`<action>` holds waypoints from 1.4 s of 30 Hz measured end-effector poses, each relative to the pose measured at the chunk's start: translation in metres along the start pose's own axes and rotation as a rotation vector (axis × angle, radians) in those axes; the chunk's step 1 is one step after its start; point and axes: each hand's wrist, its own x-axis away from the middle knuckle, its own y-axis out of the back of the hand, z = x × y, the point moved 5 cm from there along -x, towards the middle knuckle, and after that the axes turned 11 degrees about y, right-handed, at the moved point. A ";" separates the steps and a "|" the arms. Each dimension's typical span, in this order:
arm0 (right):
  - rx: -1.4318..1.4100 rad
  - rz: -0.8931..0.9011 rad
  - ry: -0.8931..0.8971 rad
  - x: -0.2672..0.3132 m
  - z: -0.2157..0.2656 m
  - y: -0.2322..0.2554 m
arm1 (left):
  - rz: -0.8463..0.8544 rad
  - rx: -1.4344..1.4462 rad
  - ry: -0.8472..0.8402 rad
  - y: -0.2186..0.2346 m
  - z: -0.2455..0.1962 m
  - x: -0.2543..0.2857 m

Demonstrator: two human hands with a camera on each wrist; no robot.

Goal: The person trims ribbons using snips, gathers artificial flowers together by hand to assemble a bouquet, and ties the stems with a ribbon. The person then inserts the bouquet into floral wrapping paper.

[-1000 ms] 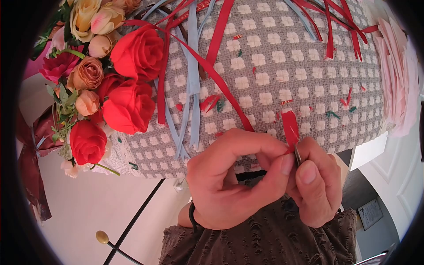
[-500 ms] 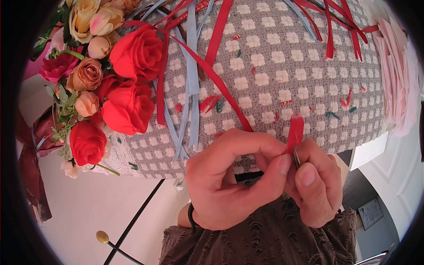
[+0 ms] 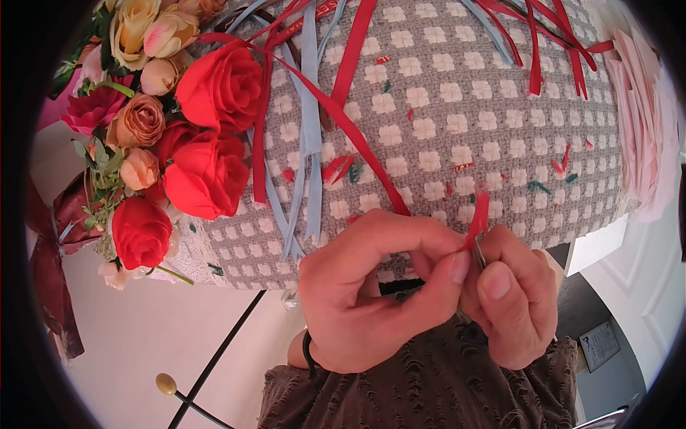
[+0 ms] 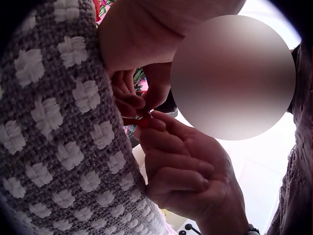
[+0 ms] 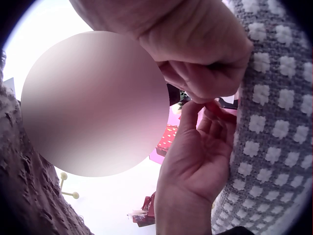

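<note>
In the head view a short strip of red ribbon (image 3: 480,214) stands up from between the two hands, with a frayed upper end. The left hand (image 3: 382,289) pinches its lower part between thumb and forefinger. A small thin metal tool (image 3: 479,253) is pinched by the right hand (image 3: 511,300), its tip against the ribbon; which tool it is cannot be told. The fingertips of both hands nearly meet. In the right wrist view the left hand (image 5: 198,159) holds the red ribbon (image 5: 222,113); in the left wrist view the right hand (image 4: 188,169) is beside it.
A grey and white checked cloth (image 3: 443,129) carries red ribbons (image 3: 357,136), pale blue ribbons (image 3: 312,129) and small red and green scraps (image 3: 537,186). Red roses (image 3: 207,175) and other flowers lie at the left. Folded pink sheets (image 3: 647,121) are at the right edge.
The ribbon strip's upper end has tilted to the right, and the strip now appears narrower, turned more edge-on. Both hands have kept nearly the same place and grip.
</note>
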 end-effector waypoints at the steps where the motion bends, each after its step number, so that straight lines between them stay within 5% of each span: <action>1: 0.000 0.007 -0.013 0.000 -0.001 0.000 | -0.032 0.021 -0.011 0.001 0.000 -0.001; 42: 0.018 -0.019 -0.011 0.004 0.000 0.003 | 0.032 -0.047 0.000 -0.002 -0.005 0.003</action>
